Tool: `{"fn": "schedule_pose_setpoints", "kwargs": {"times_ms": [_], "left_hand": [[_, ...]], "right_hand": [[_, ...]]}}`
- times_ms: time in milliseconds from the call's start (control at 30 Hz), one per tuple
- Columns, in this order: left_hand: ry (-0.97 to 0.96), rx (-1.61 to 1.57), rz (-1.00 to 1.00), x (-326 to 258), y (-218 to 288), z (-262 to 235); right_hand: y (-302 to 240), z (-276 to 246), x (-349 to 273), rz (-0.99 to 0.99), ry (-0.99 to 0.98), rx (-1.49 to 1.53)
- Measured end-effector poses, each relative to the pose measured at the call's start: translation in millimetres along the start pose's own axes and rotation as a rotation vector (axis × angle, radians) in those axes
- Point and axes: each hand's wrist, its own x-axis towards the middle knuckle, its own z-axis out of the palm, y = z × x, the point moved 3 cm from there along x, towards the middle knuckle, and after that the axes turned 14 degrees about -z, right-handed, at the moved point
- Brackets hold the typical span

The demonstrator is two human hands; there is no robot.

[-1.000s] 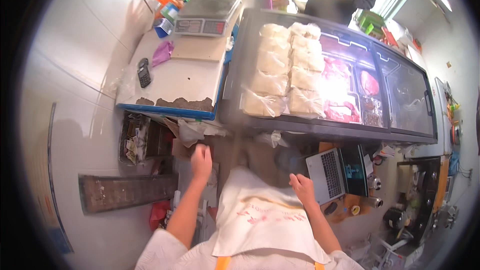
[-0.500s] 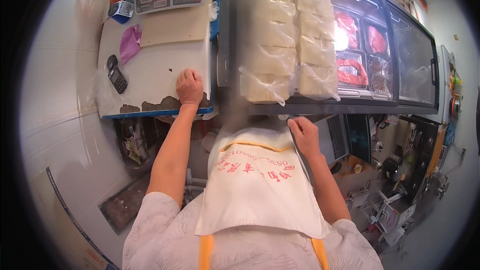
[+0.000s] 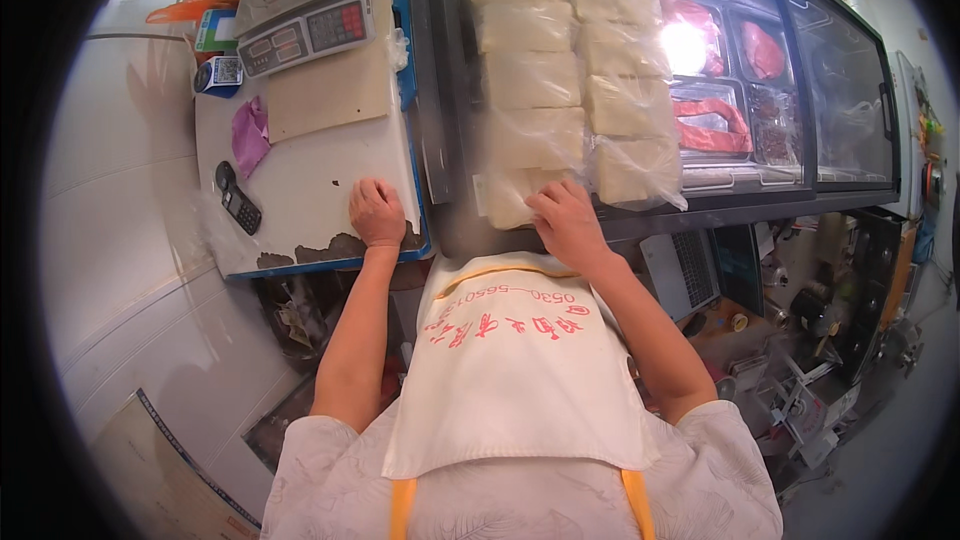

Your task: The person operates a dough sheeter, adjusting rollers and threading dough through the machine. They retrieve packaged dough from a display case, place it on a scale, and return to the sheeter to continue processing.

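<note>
My left hand (image 3: pixel 378 212) rests on the white tabletop near its worn front edge, with its fingers curled and nothing seen in them. My right hand (image 3: pixel 568 225) is at the front of the left-hand row of pale, block-shaped packs in clear plastic. Its bent fingers close on the clear plastic bag (image 3: pixel 512 202) of the nearest pack; the fingertips partly hide the grip. Beside that pack, the front pack of the right-hand row (image 3: pixel 636 168) has loose, crumpled plastic around it. Both rows lie on the glass top of a dark-framed display case (image 3: pixel 690 202).
A digital scale (image 3: pixel 310 35) stands on a beige board (image 3: pixel 330 105) at the back left. Nearby lie a purple cloth or bag (image 3: pixel 250 135) and a black phone (image 3: pixel 241 208). Meat (image 3: pixel 765 50) shows through the case's glass. A laptop (image 3: pixel 680 270) sits low at the right.
My right hand has risen from beside the apron, below the case's front edge, to the nearest left-hand pack. My left hand stays on the tabletop. The view has turned slightly.
</note>
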Motion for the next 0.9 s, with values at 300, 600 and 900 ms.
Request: {"fn": "schedule_pose_setpoints", "kwargs": {"times_ms": [300,600,900], "left_hand": [[-0.380,-0.501,0.275,-15,209,-13],[-0.564,-0.662,0.063,-7,200,18],[-1.247,-1.000,-0.406,8,183,24]], "right_hand": [[40,-58,66,0.129,0.146,-0.135],[60,-66,59,0.359,-0.066,0.129],[54,-47,50,0.454,0.104,0.416]]}}
